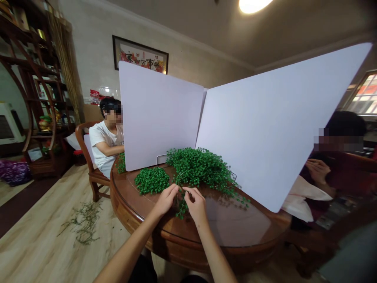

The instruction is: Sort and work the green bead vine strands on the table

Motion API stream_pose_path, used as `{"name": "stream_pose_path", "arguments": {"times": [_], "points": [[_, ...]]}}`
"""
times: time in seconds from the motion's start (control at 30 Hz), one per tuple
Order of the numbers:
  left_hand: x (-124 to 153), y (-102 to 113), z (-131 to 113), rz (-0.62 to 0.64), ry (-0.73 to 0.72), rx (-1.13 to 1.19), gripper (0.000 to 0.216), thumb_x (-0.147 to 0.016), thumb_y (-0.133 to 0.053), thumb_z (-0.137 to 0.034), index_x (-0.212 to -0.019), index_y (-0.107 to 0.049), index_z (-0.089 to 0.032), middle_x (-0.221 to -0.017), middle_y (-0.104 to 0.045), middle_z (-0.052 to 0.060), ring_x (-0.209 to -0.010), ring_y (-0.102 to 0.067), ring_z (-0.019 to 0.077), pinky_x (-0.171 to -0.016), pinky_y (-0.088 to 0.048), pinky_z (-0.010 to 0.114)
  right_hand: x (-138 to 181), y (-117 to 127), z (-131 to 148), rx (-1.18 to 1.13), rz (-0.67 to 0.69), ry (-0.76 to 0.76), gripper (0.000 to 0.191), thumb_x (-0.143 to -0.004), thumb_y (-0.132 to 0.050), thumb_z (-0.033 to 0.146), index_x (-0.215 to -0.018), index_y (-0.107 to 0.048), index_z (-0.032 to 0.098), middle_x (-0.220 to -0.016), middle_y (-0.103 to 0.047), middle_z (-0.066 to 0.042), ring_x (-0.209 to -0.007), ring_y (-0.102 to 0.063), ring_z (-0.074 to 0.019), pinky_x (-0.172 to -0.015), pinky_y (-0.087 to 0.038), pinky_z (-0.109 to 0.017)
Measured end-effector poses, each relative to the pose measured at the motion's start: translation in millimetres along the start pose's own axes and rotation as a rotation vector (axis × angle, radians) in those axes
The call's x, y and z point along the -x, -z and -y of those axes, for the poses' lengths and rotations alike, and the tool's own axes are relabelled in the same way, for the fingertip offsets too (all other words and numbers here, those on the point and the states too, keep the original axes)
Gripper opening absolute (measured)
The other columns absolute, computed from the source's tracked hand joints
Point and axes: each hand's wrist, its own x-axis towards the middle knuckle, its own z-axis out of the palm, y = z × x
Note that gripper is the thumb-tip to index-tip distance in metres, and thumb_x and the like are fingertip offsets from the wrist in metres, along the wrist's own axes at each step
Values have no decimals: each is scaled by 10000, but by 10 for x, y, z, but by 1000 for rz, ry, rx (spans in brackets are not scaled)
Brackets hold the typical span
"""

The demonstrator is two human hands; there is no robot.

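Observation:
Between my two hands, over the near edge of the round table [138,210], hangs a sprig of small round green berries [182,210]. My left hand [168,198] is closed, thumb and fingertips pinching at the sprig's upper stem. Just to its right, my right hand [194,202] has its thumb and forefinger bent together at the same sprig. Fine detail at the fingertips is too small to make out. A big heap of berry sprigs [200,167] lies right beyond my hands. Left of it is a smaller pile of loose-looking green berries [151,181].
White upright panels [161,118] meet behind the heap, held by a wire stand [161,159]. One person [103,143] sits behind the left panel, another person [321,173] at the right. Bare stems [84,222] lie on the floor to the left.

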Motion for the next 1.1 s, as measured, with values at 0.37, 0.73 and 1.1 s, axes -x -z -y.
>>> {"name": "stream_pose_path", "arguments": {"times": [0.37,0.73,1.1], "points": [[-11,-12,-3,-19,36,-26,373,-893,-477,-504,-728,-521,-172,-631,-487,-34,-588,-481,117,-570,-392,212,3,-18,74,-54,42,72,230,-906,-507,323,-934,-693,192,-781,-632,-35,-637,-568,-140,-604,-483,-237],[-29,-27,54,28,45,-73,445,-913,-446,-500,-656,-550,-152,-567,-486,-31,-561,-450,115,-557,-349,221,40,-82,-41,85,44,127,256,-918,-486,306,-949,-709,184,-726,-608,-24,-594,-553,-131,-600,-474,-231],[60,-64,-101,88,-185,-530,266,-909,-434,-285,-694,-553,-184,-677,-549,13,-641,-479,151,-630,-340,254,13,-23,-138,85,-172,-31,286,-882,-500,344,-862,-718,160,-744,-678,-65,-592,-591,-155,-587,-489,-263]]}}
